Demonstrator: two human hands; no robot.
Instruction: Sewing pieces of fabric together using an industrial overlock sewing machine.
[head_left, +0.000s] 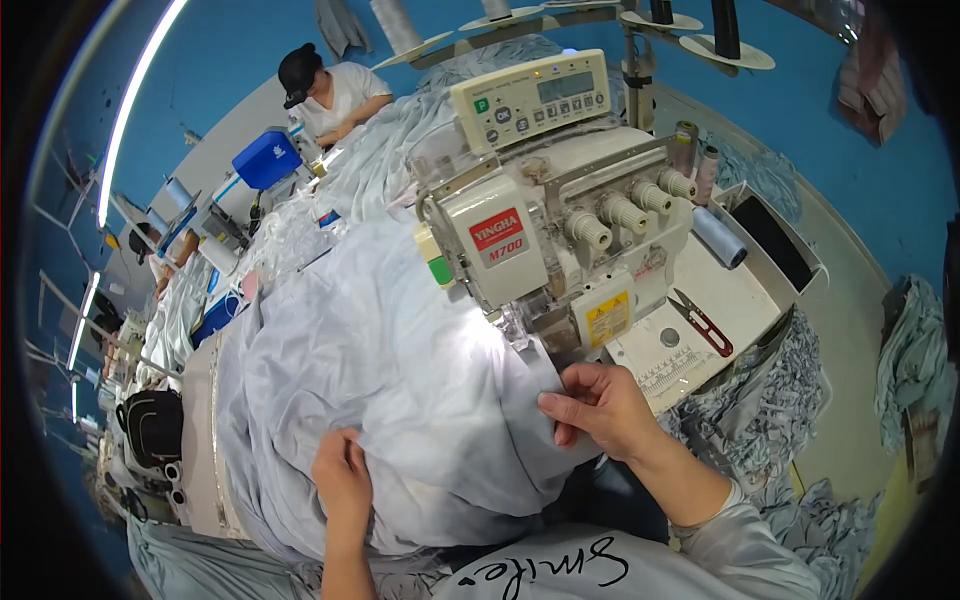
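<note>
A heap of pale grey-blue fabric [400,300] spreads before me and runs up to an overlock sewing machine [505,240]. Its lit presser foot [513,325] sits over the fabric's edge. Just in front of the foot, my right hand [600,408] pinches that edge between thumb and bent fingers. Lower and to the left, my left hand [343,475] lies on the fabric with its fingers curled into a fold of it. The fingertips of the left hand are partly hidden by the cloth.
Red-handled thread snips [703,325] lie on the machine's white bed, beside a tray [765,240] and a blue thread spool [720,238]. Bunched grey fabric [755,400] hangs at the right. Thread cones [397,25] stand above. Across the table, a person [335,95] in a dark cap works.
</note>
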